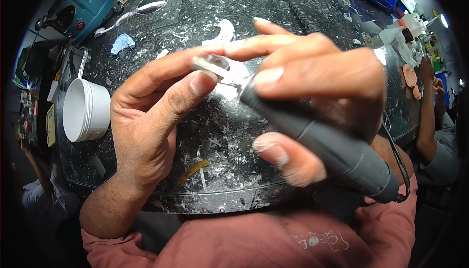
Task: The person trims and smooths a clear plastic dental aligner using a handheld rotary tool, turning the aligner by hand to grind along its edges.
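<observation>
Right hand (312,87): closed round a dark grey rotary handpiece (322,141), long axis running lower right to upper left, tip toward the clear piece.
Left hand (156,106): pinches a small clear plastic piece (212,65) between thumb and forefinger, above the bench (215,136).
Farther left: white tub (85,110).

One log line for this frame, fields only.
left hand: pinches small clear piece | right hand: grips grey rotary handpiece, tip at piece | white tub left on speckled bench

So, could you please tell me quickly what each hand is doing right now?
Left hand: closed on a small clear piece.
Right hand: closed on a grey rotary handpiece.
</observation>
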### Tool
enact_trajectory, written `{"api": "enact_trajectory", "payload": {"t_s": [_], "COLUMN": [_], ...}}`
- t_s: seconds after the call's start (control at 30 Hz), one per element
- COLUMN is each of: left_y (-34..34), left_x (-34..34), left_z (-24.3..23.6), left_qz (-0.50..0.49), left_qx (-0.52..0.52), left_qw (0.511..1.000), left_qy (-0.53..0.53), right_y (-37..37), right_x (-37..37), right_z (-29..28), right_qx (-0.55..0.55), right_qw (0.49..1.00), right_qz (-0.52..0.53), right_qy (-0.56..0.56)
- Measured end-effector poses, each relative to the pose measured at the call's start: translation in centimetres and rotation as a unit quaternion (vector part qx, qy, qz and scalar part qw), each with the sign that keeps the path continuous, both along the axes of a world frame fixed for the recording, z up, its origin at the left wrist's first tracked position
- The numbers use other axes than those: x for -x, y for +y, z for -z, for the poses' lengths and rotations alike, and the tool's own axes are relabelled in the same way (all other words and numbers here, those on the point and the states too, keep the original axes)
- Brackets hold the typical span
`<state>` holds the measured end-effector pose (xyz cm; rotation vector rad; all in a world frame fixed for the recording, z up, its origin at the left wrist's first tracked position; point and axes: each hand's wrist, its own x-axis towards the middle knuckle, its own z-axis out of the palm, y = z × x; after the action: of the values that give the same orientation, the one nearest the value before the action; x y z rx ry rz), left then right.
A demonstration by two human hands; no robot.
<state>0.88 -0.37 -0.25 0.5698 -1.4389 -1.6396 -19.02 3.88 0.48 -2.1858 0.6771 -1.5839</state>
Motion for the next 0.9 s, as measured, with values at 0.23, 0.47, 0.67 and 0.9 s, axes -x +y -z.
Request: {"api": "enact_trajectory", "payload": {"t_s": [0.23,0.47,0.67,0.9], "left_y": [0.5,-0.1,0.4,0.2], "left_x": [1.1,0.6,0.9,0.2], "left_z": [-0.9,-0.1,-0.2,0.0], "left_qz": [0.085,0.082,0.069,0.087], "left_qx": [-0.101,-0.092,-0.076,-0.101], "left_qw": [0.991,0.992,0.995,0.991], "left_qy": [0.016,-0.031,0.008,-0.001], "right_y": [0.1,0.3,0.3,0.9], "right_x": [0.5,-0.8,-0.6,-1.4], "right_z": [-0.8,-0.7,-0.6,-0.6], "right_qx": [0.066,-0.006,0.012,-0.123], "right_qw": [0.983,0.985,0.981,0.972], "right_qz": [0.092,0.120,0.145,0.176], "right_qy": [0.144,0.123,0.128,0.100]}}
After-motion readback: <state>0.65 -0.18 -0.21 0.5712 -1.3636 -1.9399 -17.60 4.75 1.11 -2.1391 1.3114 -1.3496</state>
